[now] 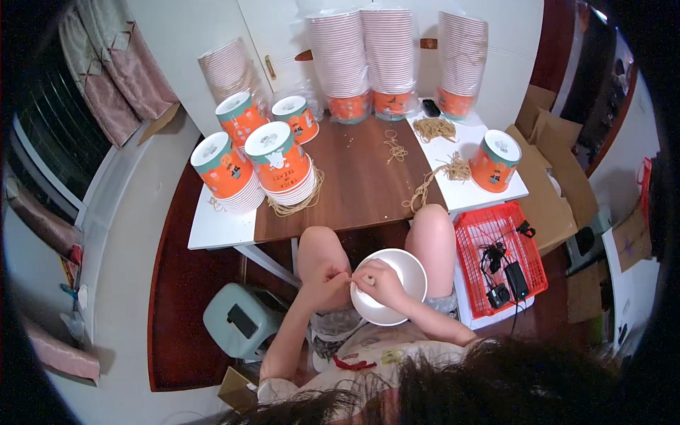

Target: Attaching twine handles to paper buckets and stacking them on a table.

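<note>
The bucket point(409, 275) is in the lap, tipped open toward the body, its left rim right at the grip. There the left hand point(328, 287) comes to the rim from outside, while the right hand point(379, 282) reaches across the mouth from the other side, and the fingertips of both meet in a narrow pinch; whether they are closed on the wall or on something small cannot be told. The likeliest trouble is the bucket turning or sliding: both hands are at one side of it, and only the lap seems to bear the rest, so a hard push at the rim could roll it away toward the right thigh point(431, 244). Pressing on one spot might also dent the wall, if it is as thin as it looks, and anything small between the fingertips could drop inside or to the floor. Ahead of the grip, beyond the knees, the table point(340, 188) carries upturned orange buckets point(280, 166) at its left, with loose cord point(301, 205) around their base that could snag. Tangled cord point(453, 168) and a single orange bucket point(494, 166) are ahead to the right. To the right of the grip, past the thigh, a red basket point(473, 234) of black cables would crowd the elbow; to the left, a stool point(221, 312) stands low beside the left arm.
</note>
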### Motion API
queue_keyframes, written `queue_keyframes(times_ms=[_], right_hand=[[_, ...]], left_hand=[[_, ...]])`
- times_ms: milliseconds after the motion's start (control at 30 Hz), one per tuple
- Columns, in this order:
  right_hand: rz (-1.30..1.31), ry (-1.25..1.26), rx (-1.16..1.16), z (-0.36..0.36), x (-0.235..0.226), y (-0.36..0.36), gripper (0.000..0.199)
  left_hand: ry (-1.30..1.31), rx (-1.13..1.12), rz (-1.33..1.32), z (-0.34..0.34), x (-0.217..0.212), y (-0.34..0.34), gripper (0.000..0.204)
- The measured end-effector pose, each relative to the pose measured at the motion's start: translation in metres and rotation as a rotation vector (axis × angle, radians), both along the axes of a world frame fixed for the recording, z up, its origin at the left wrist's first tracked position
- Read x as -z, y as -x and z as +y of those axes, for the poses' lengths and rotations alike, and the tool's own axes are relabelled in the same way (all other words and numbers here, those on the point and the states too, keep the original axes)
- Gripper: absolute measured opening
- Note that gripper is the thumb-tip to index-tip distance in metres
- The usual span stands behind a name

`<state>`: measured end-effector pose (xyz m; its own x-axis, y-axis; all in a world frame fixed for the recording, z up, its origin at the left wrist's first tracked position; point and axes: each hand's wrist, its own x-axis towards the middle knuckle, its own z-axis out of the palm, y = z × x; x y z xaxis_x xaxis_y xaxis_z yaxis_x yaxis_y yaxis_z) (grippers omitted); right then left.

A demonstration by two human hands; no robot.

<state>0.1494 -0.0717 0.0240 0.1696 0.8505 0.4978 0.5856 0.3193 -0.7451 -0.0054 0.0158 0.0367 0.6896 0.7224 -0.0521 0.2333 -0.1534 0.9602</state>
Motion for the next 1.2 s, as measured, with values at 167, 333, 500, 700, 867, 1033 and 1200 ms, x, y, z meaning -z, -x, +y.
queue_keyframes(times_ms=[167, 333, 500, 700, 867, 1033, 1200], right_hand=[[0.129, 0.119, -0.019, 0.001, 0.006, 0.000, 0.007], [0.152, 0.137, -0.039, 0.001, 0.010, 0.003, 0.007], [0.159, 0.158, -0.028, 0.001, 0.009, 0.006, 0.009], [0.186, 0.135, -0.009, 0.000, 0.011, 0.005, 0.010], [0.191, 0.120, -0.018, 0.000, 0.010, 0.006, 0.009], [0.210, 0.135, -0.009, 0.000, 0.011, 0.006, 0.009], [0.206, 0.166, 0.019, 0.001, 0.013, 0.005, 0.010]], left_hand=[[-0.064, -0.030, 0.057, -0.011, 0.023, 0.012, 0.018], [-0.189, -0.043, -0.088, -0.017, 0.026, 0.003, 0.018], [-0.379, -0.007, 0.146, -0.013, 0.045, 0.008, 0.017], [-0.444, -0.334, 0.113, -0.032, 0.015, 0.003, 0.014], [-0.492, -0.355, -0.030, -0.033, 0.008, -0.004, 0.013], [-0.321, -0.334, -0.180, -0.033, 0.016, -0.009, 0.011], [-0.265, -0.315, -0.204, -0.032, 0.020, -0.009, 0.011]])
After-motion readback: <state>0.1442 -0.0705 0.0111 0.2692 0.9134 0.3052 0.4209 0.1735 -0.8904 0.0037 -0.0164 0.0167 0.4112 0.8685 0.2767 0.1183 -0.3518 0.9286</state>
